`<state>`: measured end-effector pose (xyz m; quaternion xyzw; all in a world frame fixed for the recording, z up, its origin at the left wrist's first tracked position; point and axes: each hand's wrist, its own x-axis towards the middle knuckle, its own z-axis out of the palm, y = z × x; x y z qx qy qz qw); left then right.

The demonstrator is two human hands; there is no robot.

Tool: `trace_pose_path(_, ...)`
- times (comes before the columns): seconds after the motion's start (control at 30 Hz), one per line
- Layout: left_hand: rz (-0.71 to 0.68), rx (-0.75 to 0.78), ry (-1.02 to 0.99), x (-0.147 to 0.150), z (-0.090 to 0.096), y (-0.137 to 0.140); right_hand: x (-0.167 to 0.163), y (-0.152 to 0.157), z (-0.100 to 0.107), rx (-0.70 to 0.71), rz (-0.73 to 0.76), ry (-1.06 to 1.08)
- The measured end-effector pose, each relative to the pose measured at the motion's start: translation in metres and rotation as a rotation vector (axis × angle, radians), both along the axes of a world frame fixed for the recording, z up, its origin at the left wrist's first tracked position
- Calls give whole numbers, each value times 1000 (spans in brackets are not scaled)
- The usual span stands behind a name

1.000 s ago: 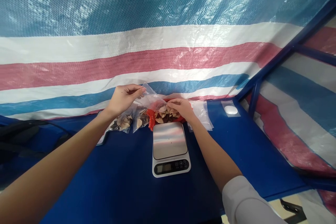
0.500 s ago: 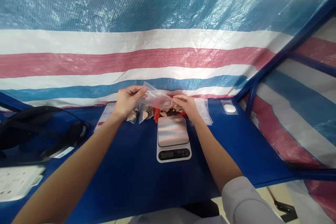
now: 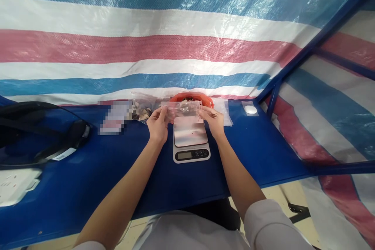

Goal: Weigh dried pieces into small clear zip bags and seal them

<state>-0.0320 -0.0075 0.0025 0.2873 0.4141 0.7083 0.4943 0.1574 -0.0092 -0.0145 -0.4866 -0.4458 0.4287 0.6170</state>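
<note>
A clear plastic zip bag (image 3: 183, 111) is stretched level between my two hands, above the back of the scale's plate. My left hand (image 3: 158, 125) pinches its left end between thumb and fingers. At the other end, my right hand (image 3: 213, 120) pinches the right corner. Below sits a white kitchen scale (image 3: 191, 134) with a shiny plate and a dark display strip at the front. Behind the held bag lies an open red plastic bag (image 3: 206, 99) with dried brownish slices in it. Clear bags of dried slices (image 3: 140, 112) lie left of my left hand.
Flat clear bags (image 3: 227, 113) lie to the right, and a white mouse (image 3: 250, 109) on a small clear sheet farther right. Leftward are a pixelated phone (image 3: 113, 119), a black headset (image 3: 79, 133) and a white power strip (image 3: 17, 185). Striped sheeting (image 3: 146, 49) walls the blue table's back.
My left hand has come right and lower, bringing the clear bag from a slant to level, closer over the scale. The view has tilted down, showing more of the red bag.
</note>
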Motion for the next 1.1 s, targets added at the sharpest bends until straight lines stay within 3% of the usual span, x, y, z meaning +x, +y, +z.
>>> trace_pose_path(0.13,-5,12,-24,2,-6,-6,2,-4,-1,41,71,-78)
trace_pose_path(0.33,-127,11,13,-6,-10,-9,8,-3,0,7,90,-42)
trace_pose_path(0.67,-120,-22,17,-18,-14,-1,20,0,-1,-105,162,-16)
trace_pose_path(0.83,-243,-57,85,-21,-10,-2,26,0,1,-123,206,-29)
trace_pose_path(0.97,-382,-72,223,-31,4,-1,31,-1,9,-120,243,-92)
trace_pose_path(1.1,-534,1,624,-39,32,7,39,0,26,-64,291,-174)
